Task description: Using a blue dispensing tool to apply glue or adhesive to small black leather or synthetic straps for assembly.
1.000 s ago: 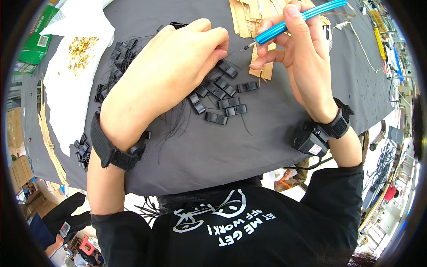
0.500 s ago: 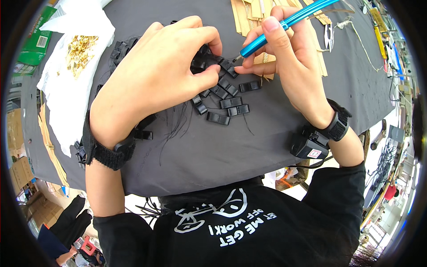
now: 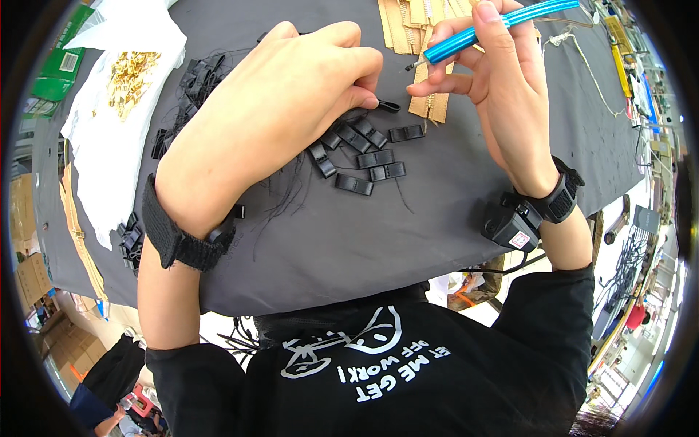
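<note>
Thumb and forefinger of my left hand [image 3: 277,105] are closed on a small black fabric loop [image 3: 389,106], whose end sticks out past the fingertips. My right hand [image 3: 506,95] grips a blue pen-shaped tool [image 3: 495,33] with a thin metal tip. That tip has a dark speck at its end and stands apart from the loop, above and to its right. Several similar black loops [image 3: 354,184] lie scattered on the dark cloth below my left hand. Loose black threads trail among them. My left hand covers part of the pile behind it.
Tan zipper pieces [image 3: 429,102] lie at the far middle. Gold metal parts [image 3: 131,80] rest on a white plastic sheet [image 3: 102,160] at the left. More black loops [image 3: 200,80] sit beyond my left forearm. A small black device [image 3: 513,222] hangs at my right wrist.
My right hand has drawn the blue tool up and right, away from the loops. My left hand has shifted slightly right, with a black loop now showing at its fingertips.
</note>
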A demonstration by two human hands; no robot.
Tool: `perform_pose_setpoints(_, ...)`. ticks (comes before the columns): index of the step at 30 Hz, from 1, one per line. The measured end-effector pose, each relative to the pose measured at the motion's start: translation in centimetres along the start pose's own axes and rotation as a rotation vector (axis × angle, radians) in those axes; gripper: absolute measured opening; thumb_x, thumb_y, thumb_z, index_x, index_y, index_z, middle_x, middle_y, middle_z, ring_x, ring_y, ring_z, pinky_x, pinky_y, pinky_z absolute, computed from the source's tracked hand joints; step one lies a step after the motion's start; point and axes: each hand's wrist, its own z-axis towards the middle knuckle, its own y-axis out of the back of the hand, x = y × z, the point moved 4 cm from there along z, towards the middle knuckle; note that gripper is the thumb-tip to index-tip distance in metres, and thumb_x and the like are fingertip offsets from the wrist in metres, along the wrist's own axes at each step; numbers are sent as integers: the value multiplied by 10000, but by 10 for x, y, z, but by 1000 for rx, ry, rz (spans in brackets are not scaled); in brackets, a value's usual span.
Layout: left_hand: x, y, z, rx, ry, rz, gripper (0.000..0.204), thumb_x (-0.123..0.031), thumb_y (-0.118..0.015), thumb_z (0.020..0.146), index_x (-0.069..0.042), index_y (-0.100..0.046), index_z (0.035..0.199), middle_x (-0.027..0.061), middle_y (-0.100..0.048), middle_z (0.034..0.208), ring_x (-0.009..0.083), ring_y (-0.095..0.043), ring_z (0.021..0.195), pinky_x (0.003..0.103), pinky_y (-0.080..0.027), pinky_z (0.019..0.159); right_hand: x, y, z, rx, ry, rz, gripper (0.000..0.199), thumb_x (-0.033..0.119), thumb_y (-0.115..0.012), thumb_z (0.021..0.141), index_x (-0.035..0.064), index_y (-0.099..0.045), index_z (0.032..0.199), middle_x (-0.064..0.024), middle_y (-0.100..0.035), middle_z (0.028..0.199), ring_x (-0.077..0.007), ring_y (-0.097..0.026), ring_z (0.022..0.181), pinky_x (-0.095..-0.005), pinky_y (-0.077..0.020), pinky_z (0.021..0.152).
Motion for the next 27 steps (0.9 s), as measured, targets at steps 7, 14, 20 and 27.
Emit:
perform_pose_setpoints(7,3,-2,1,-26,17,75,127,-174,-683,957,-63,-646,908,76,-532,832,265,-521,715,344,-383,750,-6,1,1,-2,-9,-59,176,272,-437,1122,116,-371,1171,-89,-634,968,-169,-692,741,-405,-670,679)
perform_pose_setpoints(14,9,2,0,-24,19,-102,175,-156,-729,923,-5,-643,909,97,-526,777,221,-499,645,343,-397,580,-8,-9,-1,62,-8,-82,192,226,-488,1108,76,-381,1162,-67,-625,922,-130,-678,764,-342,-648,697)
perform_pose_setpoints(20,13,-2,-3,14,75,-166,192,-144,-767,871,-7,-636,903,90,-528,800,218,-493,663,337,-410,607,-17,-6,-1,131,6,-82,180,217,-487,1112,55,-418,1145,-51,-624,908,-100,-664,764,-253,-590,716)
perform_pose_setpoints(27,8,4,0,52,75,-190,146,-96,-734,870,-10,-619,892,76,-510,794,199,-470,667,320,-394,603,-7,-13,-5,76,-66,-128,192,219,-498,1109,62,-403,1169,-49,-623,906,-96,-660,754,-251,-588,692)
